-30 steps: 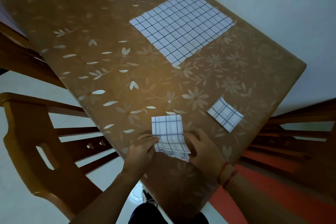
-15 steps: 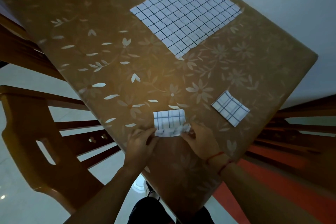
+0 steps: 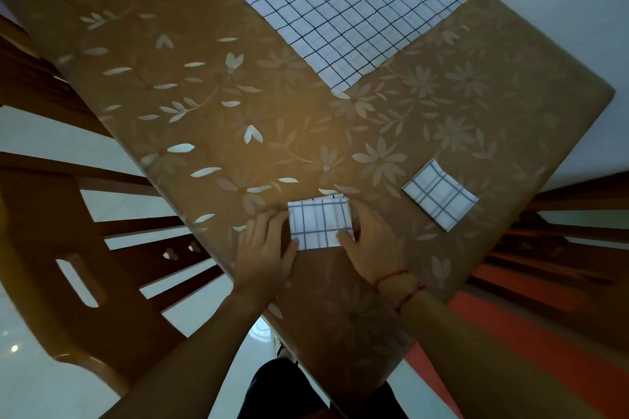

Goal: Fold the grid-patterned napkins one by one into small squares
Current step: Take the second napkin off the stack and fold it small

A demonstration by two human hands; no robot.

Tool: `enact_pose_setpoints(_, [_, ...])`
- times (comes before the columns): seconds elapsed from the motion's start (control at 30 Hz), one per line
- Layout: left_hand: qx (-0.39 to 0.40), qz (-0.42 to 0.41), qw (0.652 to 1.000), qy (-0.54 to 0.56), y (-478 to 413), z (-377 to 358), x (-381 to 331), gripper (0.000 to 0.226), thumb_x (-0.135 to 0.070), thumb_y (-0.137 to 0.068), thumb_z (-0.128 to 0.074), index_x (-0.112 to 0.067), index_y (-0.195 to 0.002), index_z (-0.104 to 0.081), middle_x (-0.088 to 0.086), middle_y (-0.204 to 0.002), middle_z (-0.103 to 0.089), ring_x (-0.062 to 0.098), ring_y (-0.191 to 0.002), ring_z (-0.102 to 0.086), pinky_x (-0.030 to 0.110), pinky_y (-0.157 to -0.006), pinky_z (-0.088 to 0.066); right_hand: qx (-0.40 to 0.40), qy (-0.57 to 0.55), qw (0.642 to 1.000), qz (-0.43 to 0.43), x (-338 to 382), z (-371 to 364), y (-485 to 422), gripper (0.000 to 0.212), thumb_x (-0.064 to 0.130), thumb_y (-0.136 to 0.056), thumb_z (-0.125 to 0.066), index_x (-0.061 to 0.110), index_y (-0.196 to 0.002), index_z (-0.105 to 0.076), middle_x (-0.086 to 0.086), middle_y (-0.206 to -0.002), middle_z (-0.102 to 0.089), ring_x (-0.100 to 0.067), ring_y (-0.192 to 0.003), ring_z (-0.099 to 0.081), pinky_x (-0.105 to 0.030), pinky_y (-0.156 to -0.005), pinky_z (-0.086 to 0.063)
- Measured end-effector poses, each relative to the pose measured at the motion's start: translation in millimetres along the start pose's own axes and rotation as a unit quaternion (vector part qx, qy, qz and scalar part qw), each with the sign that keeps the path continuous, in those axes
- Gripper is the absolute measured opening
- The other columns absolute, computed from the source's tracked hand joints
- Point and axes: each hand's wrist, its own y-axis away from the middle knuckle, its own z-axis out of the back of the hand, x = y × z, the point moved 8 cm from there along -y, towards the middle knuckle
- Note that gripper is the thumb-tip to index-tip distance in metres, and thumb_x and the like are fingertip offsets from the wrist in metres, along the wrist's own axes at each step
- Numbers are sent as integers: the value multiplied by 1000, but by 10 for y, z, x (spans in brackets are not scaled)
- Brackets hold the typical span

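A grid-patterned napkin (image 3: pixel 319 224), folded into a small thick rectangle, lies on the near part of the brown flowered table (image 3: pixel 211 119). My left hand (image 3: pixel 265 248) holds its left edge, with the thumb on the near left corner. At the right edge, my right hand (image 3: pixel 372 245) holds it the same way, thumb on the near right corner and fingers curled beside the napkin. A finished small folded square (image 3: pixel 440 196) lies to the right, near the table edge. One large unfolded grid napkin (image 3: pixel 354 10) lies flat at the far side.
A wooden chair (image 3: pixel 68 248) stands close to the table's left edge. More wooden chair parts (image 3: pixel 551 248) sit past the right edge, over an orange floor area. The table's near corner points toward my body.
Both hands lifted the napkin's near half and laid it forward over the far half. The napkin is now shorter and thicker, and the hands have moved to its sides.
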Motion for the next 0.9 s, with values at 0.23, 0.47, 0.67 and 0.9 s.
enact_pose_setpoints(0.23, [54,-123,987,-87,-23,-155,-58,49,-30,-95,-47,-10,-140,-46,5,-150,-40,18,-141,-29,42,-107,-31,-3,68,997,-20,47,5,17,65,29,-86,-64,20,-144,-36,-11,-125,-49,-27,-104,-56,-45,-91,-51])
enact_pose_setpoints(0.47, [83,-163,977,-113,-24,-267,-18,52,-34,-97,-45,-7,-141,-45,10,-150,-39,24,-143,-28,47,-112,-30,20,218,938,268,685,-427,383,63,34,-94,-43,3,-147,-31,-19,-152,-34,-32,-141,-32,-46,-112,-35])
enact_pose_setpoints(0.67, [95,-188,967,-146,13,-326,-42,54,-32,-97,-44,-5,-144,-39,15,-151,-34,29,-143,-26,49,-113,-25,140,265,930,212,475,-901,403,90,67,-92,-26,5,-153,0,-14,-161,0,-25,-149,3,-45,-121,-13])
enact_pose_setpoints(0.9, [110,-179,963,-171,27,-334,-34,56,-32,-97,-41,-4,-146,-35,15,-154,-28,27,-145,-20,48,-115,-23,139,292,920,220,469,-849,398,91,71,-92,-21,4,-152,-4,-17,-160,-5,-27,-149,-1,-46,-121,-12])
